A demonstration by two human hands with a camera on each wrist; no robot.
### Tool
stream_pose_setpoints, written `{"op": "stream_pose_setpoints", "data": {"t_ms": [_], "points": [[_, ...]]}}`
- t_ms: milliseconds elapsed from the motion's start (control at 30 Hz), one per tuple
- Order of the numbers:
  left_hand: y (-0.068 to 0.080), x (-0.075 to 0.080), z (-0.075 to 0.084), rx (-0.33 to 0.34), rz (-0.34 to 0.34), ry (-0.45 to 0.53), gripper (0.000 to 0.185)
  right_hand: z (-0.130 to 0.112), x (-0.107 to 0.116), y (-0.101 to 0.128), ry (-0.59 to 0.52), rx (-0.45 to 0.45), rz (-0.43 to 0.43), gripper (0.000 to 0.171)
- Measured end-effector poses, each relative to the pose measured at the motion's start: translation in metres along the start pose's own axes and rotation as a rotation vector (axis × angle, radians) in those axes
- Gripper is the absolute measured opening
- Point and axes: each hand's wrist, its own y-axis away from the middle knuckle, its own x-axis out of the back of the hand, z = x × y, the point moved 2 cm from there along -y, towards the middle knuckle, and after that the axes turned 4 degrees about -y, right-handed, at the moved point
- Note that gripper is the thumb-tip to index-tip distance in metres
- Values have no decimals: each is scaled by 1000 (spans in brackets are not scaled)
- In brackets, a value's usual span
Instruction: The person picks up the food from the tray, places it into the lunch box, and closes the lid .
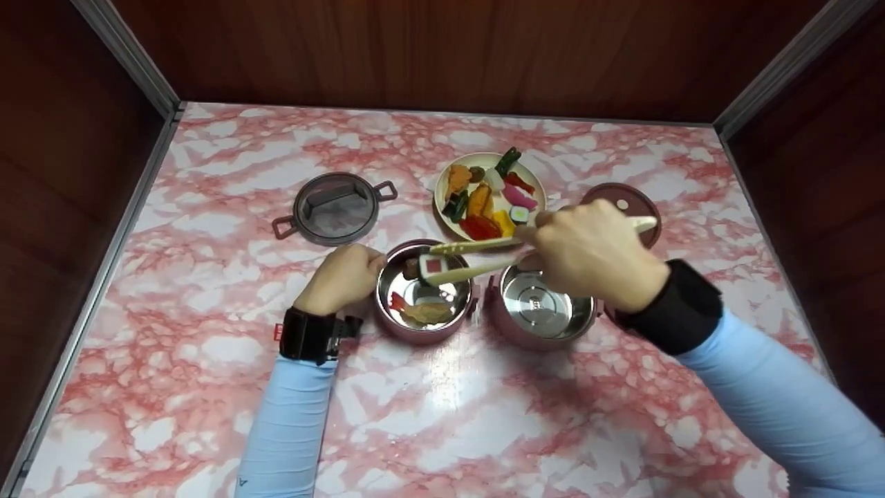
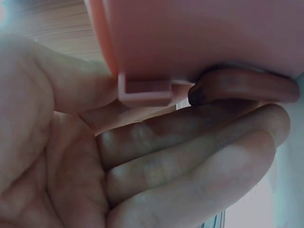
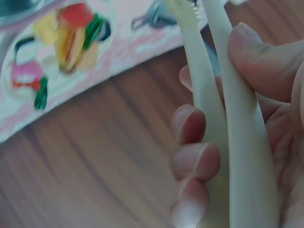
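Note:
My right hand (image 1: 588, 252) grips cream-coloured tongs (image 1: 470, 245); in the right wrist view the thumb presses one arm and the fingers curl round the other. A toy sushi roll (image 1: 434, 267) with a red centre is between the tong tips, above the left pink pot (image 1: 422, 337). Inside that pot lie a toy fried shrimp (image 1: 425, 313) with a red tail and a dark brown piece (image 1: 411, 268). My left hand (image 1: 342, 280) holds this pot at its left side. In the left wrist view its thumb touches the pot wall (image 2: 199, 38), its fingers beneath the side handle (image 2: 247, 85).
A second pink pot (image 1: 529, 335) stands close on the right, its metal bottom showing. Behind are a plate (image 1: 442, 214) of assorted toy food and a grey lid (image 1: 339, 218) with two handles. A brown round lid (image 1: 643, 200) lies partly behind my right hand.

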Motion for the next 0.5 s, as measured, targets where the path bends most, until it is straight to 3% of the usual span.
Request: {"op": "stream_pose_setpoints", "data": {"t_ms": [100,267,500], "points": [[0,0,0,7,-7,3,37,-14,-5,-4,34,2,-39,19],[0,0,0,7,-17,5,35,-30,-9,-12,107,18,-27,29],[1,1,1,3,-10,-6,37,-43,-11,-25,126,23,-114,34]]}}
